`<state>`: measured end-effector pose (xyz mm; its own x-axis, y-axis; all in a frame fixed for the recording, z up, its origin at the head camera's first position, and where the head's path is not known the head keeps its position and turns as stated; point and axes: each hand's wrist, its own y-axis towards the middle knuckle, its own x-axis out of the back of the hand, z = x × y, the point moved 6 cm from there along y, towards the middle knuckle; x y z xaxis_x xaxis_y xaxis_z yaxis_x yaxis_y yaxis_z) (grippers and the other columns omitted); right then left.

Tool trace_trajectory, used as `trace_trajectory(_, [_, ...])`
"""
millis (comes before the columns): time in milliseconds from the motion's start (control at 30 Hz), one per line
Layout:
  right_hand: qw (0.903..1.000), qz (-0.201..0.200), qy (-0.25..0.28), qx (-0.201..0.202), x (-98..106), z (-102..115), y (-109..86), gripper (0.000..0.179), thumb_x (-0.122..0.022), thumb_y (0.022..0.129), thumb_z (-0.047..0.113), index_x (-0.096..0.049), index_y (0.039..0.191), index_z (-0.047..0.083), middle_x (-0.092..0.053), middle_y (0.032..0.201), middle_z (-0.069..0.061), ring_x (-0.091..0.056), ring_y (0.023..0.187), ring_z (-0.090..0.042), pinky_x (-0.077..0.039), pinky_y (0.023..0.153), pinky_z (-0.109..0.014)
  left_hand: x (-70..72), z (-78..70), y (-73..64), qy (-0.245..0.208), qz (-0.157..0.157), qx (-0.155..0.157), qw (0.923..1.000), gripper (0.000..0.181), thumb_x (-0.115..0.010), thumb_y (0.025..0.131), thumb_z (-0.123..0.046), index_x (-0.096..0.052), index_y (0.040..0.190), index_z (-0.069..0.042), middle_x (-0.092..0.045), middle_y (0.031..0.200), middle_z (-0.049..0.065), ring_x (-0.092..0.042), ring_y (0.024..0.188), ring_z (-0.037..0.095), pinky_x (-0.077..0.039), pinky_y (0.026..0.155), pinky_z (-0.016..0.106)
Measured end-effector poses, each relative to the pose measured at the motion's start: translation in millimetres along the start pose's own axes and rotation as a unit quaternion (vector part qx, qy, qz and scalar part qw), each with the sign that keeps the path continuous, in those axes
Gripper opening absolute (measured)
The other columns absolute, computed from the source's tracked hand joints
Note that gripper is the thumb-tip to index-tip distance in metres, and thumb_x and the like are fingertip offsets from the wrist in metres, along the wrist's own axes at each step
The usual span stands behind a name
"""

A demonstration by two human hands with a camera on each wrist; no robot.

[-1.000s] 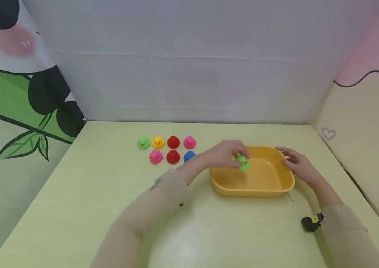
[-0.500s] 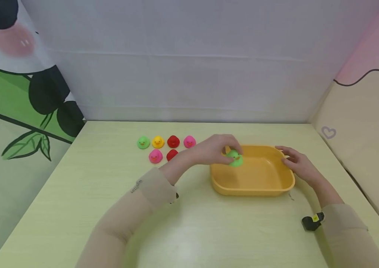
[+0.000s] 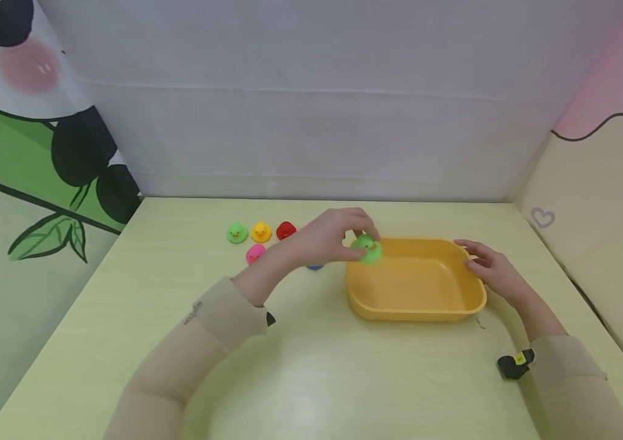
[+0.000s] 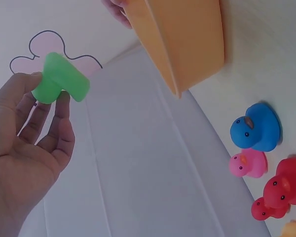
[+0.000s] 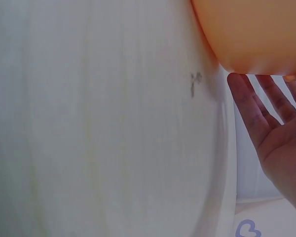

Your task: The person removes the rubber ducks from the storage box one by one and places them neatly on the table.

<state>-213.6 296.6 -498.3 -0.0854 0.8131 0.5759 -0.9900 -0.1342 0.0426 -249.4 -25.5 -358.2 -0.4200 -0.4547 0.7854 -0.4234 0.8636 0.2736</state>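
Observation:
My left hand [image 3: 324, 237] pinches a green rubber duck [image 3: 367, 249] between thumb and fingers, just above the left rim of a yellow-orange plastic basin [image 3: 416, 313]. In the left wrist view the green duck [image 4: 59, 79] is held at the fingertips, away from the basin wall [image 4: 197, 44]. My right hand [image 3: 493, 269] rests at the right rim of the basin. From the right wrist, its extended fingertips [image 5: 237, 81] touch the basin's outer side; the thumb's contact is not clear.
Left of the basin are rubber ducks in two rows: green [image 3: 236, 233], yellow [image 3: 260, 232], red [image 3: 286, 231], pink [image 3: 255, 253] and, partly hidden by the left hand, others including a blue duck [image 4: 259, 128]. A cloth backdrop [image 3: 311, 146] rises behind the table.
My left hand has moved left and away with the green duck, from over the basin's inside to its left rim. The right hand and the basin have stayed in place.

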Motion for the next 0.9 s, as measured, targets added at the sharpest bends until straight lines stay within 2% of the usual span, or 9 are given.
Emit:
trace_trajectory(167, [1.0000,0.001,0.002,-0.001,-1,1,-1.6,0.049,-0.048,0.099,0.024,-0.035,0.144,0.009,-0.044,0.134,-0.023,-0.055,0.095,0.008,-0.051,0.076,-0.018,13.9,-3.0,-10.7,0.012,-0.028,0.000,0.9995,0.017,-0.065,0.085,-0.014,-0.067,0.100,-0.021,-0.059,0.101,-0.015,-0.055,0.086,0.000,-0.048,0.073,0.025])
trace_trajectory(400, [1.0000,-0.001,0.008,0.005,-3,4,-1.5,0.047,-0.048,0.099,0.021,-0.036,0.143,0.008,-0.045,0.132,-0.023,-0.056,0.094,0.005,-0.052,0.075,-0.019,31.9,-6.2,-25.4,0.025,-0.048,-0.013,0.9985,0.016,-0.066,0.085,-0.014,-0.068,0.100,-0.020,-0.060,0.103,-0.013,-0.052,0.089,0.003,-0.047,0.066,0.024])
trace_trajectory(533, [0.9999,0.001,0.007,0.007,-4,6,-1.4,0.047,-0.048,0.099,0.020,-0.036,0.143,0.007,-0.045,0.132,-0.024,-0.057,0.095,0.003,-0.052,0.076,-0.019,41.8,-7.7,-35.1,0.029,-0.056,-0.016,0.9979,0.018,-0.067,0.085,-0.011,-0.068,0.102,-0.017,-0.061,0.105,-0.011,-0.053,0.096,0.003,-0.048,0.074,0.023])
trace_trajectory(700, [0.9999,0.004,0.013,0.006,-5,6,-1.9,0.047,-0.048,0.099,0.019,-0.036,0.143,0.008,-0.044,0.133,-0.024,-0.057,0.096,0.002,-0.052,0.076,-0.019,56.7,-6.8,-53.5,0.037,-0.065,-0.019,0.9970,0.025,-0.067,0.084,-0.005,-0.068,0.107,-0.013,-0.061,0.111,-0.005,-0.056,0.101,0.008,-0.051,0.078,0.025])
trace_trajectory(833, [0.9998,0.003,0.017,0.005,-5,6,-2.5,0.048,-0.049,0.099,0.020,-0.036,0.143,0.007,-0.044,0.133,-0.023,-0.056,0.095,0.004,-0.052,0.076,-0.019,68.9,-3.4,-69.2,0.052,-0.085,-0.027,0.9947,0.027,-0.069,0.082,-0.003,-0.067,0.108,-0.011,-0.061,0.112,-0.002,-0.056,0.102,0.011,-0.052,0.078,0.027])
trace_trajectory(900, [0.9998,0.002,0.017,0.005,-5,5,-2.8,0.048,-0.049,0.099,0.020,-0.036,0.143,0.008,-0.044,0.133,-0.023,-0.056,0.095,0.004,-0.052,0.076,-0.019,73.3,-0.3,-77.6,0.054,-0.095,-0.018,0.9938,0.028,-0.070,0.082,-0.002,-0.067,0.108,-0.011,-0.061,0.112,-0.002,-0.056,0.103,0.012,-0.053,0.075,0.027])
